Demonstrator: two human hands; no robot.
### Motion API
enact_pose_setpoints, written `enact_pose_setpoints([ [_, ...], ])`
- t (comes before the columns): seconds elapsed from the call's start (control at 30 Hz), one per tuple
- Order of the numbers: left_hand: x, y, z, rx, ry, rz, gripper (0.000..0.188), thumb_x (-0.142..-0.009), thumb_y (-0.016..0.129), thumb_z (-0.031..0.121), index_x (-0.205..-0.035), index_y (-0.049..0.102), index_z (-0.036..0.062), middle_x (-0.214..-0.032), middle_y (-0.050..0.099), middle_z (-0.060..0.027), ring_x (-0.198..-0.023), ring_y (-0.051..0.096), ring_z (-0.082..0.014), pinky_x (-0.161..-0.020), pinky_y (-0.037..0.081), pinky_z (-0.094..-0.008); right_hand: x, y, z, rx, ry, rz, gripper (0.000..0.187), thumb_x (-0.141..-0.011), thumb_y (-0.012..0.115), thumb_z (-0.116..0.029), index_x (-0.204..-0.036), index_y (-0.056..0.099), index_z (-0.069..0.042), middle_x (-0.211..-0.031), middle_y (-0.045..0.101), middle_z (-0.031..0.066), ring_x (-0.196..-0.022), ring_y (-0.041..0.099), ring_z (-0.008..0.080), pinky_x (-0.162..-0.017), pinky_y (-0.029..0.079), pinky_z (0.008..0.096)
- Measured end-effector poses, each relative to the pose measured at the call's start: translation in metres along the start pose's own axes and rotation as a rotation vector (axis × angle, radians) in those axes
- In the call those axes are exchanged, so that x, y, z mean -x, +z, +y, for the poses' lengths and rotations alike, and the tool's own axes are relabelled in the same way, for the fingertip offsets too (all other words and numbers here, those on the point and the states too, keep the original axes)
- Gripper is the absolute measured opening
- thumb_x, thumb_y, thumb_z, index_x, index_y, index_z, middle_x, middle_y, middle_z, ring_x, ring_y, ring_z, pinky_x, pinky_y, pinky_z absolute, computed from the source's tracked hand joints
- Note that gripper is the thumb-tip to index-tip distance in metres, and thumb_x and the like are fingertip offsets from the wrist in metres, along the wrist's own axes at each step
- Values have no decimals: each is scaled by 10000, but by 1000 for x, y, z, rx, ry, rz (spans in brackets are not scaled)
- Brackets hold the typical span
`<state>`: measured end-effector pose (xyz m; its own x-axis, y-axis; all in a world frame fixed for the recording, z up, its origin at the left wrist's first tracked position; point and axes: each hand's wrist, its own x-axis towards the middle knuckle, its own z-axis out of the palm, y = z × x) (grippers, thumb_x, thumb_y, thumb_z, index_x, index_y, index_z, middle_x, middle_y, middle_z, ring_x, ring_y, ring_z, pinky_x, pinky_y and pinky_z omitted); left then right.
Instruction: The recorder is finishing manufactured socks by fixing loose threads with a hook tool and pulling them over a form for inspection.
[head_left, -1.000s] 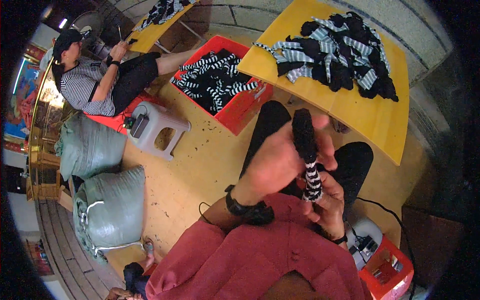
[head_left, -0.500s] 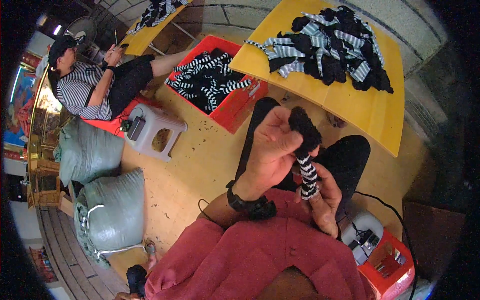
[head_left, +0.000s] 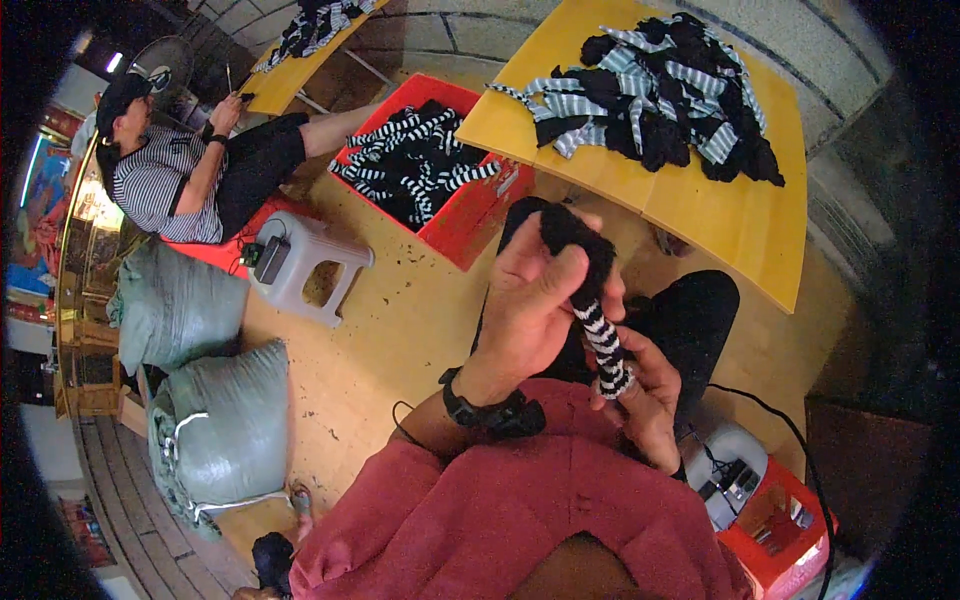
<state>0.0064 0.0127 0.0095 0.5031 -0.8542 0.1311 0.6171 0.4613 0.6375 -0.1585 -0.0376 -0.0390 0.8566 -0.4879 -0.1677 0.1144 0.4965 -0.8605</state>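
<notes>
Yellow table (head_left: 735, 235) cropped above, left hand (head_left: 527, 318) and right hand (head_left: 652, 405) pinching striped knit tube (head_left: 603, 345), black end (head_left: 599, 265) partly covered

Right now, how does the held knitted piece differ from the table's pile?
The knitted piece is single, held by left hand and right hand; the pile is many pieces lying on the yellow table. The knitted piece's stripes are black and white; the pile's mostly look greyer. Both include black.
</notes>
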Motion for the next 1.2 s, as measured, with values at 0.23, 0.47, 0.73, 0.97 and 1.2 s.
enact_pose_setpoints([
  [0.23, -3, 3, 2, 1, 120, 79, 179, -871, 568, 137, -976, 455, 45, -882, 600, -137, -785, 636, -243, -676, 555, -368, 1, 9, 14, 76, -171, 134, 360, -866, 575, -123, -1192, 482, -3, -827, 602, 45, -636, 546, 81, -517, 404, 186],
  [0.47, 1, 7, -4, 28, 173, 171, 129, -868, 559, 74, -902, 438, 43, -891, 592, -136, -793, 637, -256, -727, 555, -414, 7, 6, 26, 21, -180, 242, 282, -827, 592, -91, -1086, 551, 15, -882, 627, 96, -591, 531, 82, -426, 345, 171],
  [0.73, 2, 8, -10, 8, 184, 133, 193, -856, 566, 49, -973, 412, 37, -840, 568, -105, -799, 635, -264, -725, 547, -428, 0, 9, 16, 80, -255, 127, 227, -886, 556, -150, -1046, 573, 10, -735, 589, 31, -578, 488, 70, -496, 370, 204],
  [0.97, -11, -4, 9, -119, 99, 90, 318, -860, 583, 185, -1110, 483, 16, -938, 598, -151, -807, 614, -248, -736, 508, -375, 4, 0, 23, 85, -238, 166, 181, -840, 576, -79, -993, 604, 14, -759, 609, 40, -544, 476, 55, -448, 339, 179],
  [1.2, -14, -8, 7, -277, 298, 163, 200, -790, 650, 23, -971, 579, -25, -894, 622, -58, -697, 573, -98, -643, 486, -231, 2, -8, 17, 327, -295, 144, 172, -877, 543, -75, -1014, 622, -8, -798, 628, 16, -652, 536, 59, -579, 427, 201],
])
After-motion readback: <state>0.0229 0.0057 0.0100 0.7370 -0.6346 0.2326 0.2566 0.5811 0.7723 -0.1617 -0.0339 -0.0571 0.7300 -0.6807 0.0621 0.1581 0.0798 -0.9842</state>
